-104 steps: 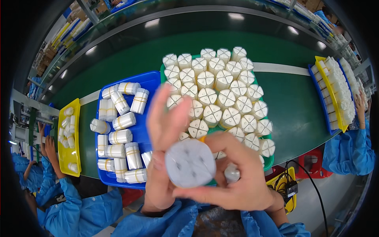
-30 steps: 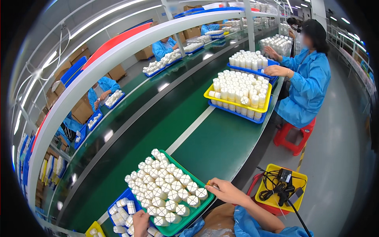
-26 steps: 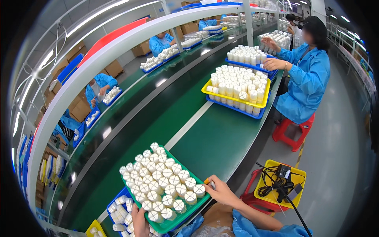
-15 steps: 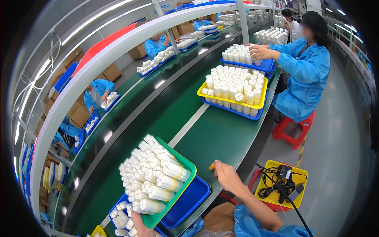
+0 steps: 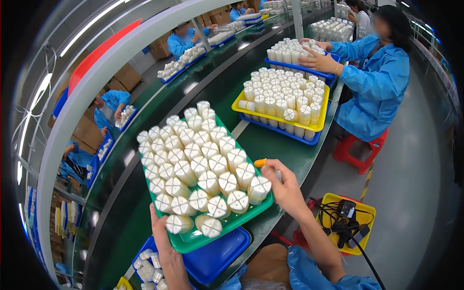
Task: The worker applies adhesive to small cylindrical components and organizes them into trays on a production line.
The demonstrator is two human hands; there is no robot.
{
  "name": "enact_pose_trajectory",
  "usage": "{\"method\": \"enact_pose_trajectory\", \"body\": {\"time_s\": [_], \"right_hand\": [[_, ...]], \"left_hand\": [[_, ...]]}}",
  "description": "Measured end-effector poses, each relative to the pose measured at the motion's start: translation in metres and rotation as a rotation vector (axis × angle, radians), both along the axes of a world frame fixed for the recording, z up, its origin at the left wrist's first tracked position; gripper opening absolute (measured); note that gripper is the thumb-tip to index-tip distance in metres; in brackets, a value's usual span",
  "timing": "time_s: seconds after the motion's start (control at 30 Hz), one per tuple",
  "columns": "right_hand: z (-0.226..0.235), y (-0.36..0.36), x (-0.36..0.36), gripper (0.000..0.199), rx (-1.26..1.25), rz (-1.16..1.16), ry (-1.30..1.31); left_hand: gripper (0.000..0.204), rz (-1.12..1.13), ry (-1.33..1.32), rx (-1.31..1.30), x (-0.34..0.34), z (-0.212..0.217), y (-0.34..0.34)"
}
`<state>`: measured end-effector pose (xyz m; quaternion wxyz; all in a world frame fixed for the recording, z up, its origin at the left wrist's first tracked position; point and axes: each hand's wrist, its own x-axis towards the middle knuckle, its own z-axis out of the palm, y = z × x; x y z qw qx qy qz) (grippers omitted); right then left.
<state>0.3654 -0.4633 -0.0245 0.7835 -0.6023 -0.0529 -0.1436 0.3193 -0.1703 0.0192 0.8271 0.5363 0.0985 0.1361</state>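
My left hand grips the near left edge of a green tray, its fingers partly hidden underneath. Many white cylinders with cross-marked ends stand in the tray, which tilts toward me; a couple lean at its near edge. My right hand is curled beside the tray's right corner, an orange cover on one fingertip. Something small and pale shows among its fingers, but I cannot make it out. Beneath the tray, a blue tray sits on the green work surface, partly covered.
A yellow tray of cylinders rests on a blue one further along the bench. Beyond it, a co-worker in blue handles another filled tray. Loose cylinders lie at lower left. At right, a yellow bin holds black cables.
The green tray has swung up and turned so the cylinder ends face me. My right hand has come up to its right side. The co-worker's hands have shifted at the far tray.
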Motion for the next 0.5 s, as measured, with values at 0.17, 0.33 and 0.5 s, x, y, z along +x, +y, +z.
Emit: {"method": "enact_pose_trajectory", "body": {"time_s": [0.17,0.33,0.5], "right_hand": [[-0.007,0.015,-0.024,0.036,-0.355,0.119,0.196],[-0.020,0.043,-0.028,0.040,-0.679,0.424,0.214],[-0.014,0.063,-0.017,0.035,-0.981,0.582,0.229]], "left_hand": [[0.082,0.123,0.156,-0.055,-0.043,-0.029,0.010],[0.078,0.250,0.185,0.188,-0.107,-0.052,0.032],[0.094,0.344,0.519,0.460,-0.139,-0.066,0.053]]}}
